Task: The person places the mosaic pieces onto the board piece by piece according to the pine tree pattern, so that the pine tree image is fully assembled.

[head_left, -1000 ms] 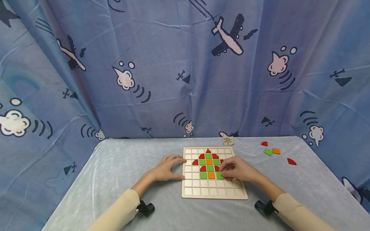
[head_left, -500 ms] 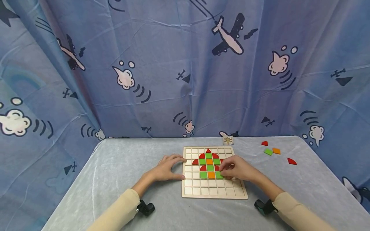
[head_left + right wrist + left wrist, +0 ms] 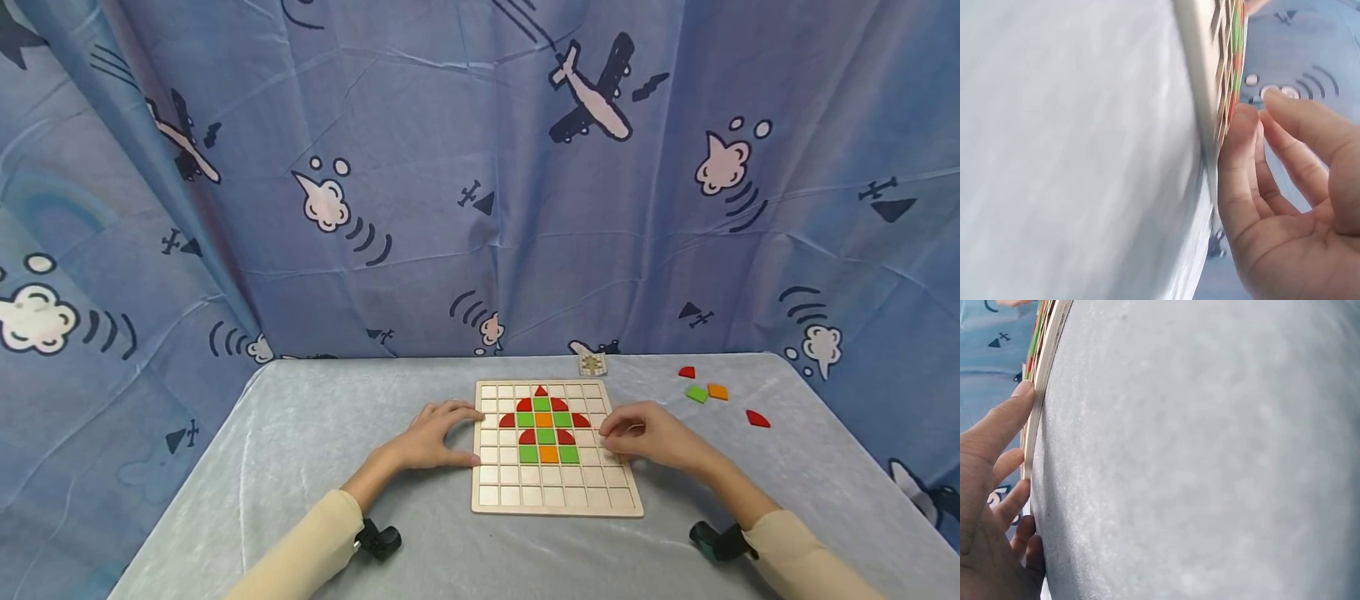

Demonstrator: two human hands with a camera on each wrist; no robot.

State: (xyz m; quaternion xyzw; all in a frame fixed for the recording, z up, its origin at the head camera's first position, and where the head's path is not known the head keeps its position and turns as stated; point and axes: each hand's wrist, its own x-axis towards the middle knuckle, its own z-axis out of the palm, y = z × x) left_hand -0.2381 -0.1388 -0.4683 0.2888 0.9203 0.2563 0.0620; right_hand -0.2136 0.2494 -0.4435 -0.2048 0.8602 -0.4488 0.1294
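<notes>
A square wooden grid board (image 3: 531, 498) lies on the table, with red, green and orange tiles set in its cells. The tiles form a tree-like figure, pointed red triangle (image 3: 541, 392) at the top. In its lowest row, an orange square (image 3: 549, 454) sits between two green squares, the right one (image 3: 568, 455) fully visible. My left hand (image 3: 429, 438) rests its thumb and fingertips against the board's left edge; the left wrist view shows the thumb (image 3: 1013, 412) on that edge. Over the right edge hovers my right hand (image 3: 651, 435), fingers loosely bent, nothing between thumb and fingers (image 3: 1238, 181).
Right of the board lie loose tiles: a red quarter-round (image 3: 687, 372), a green square (image 3: 697, 393), an orange square (image 3: 717, 392) and another red quarter-round (image 3: 757, 419). A small patterned card (image 3: 592, 364) lies behind the board. A blue curtain (image 3: 420, 208) hangs behind the table.
My right hand has let go of the lower right green square and moved right, uncovering that tile and the red pieces above it. The left hand has stayed put.
</notes>
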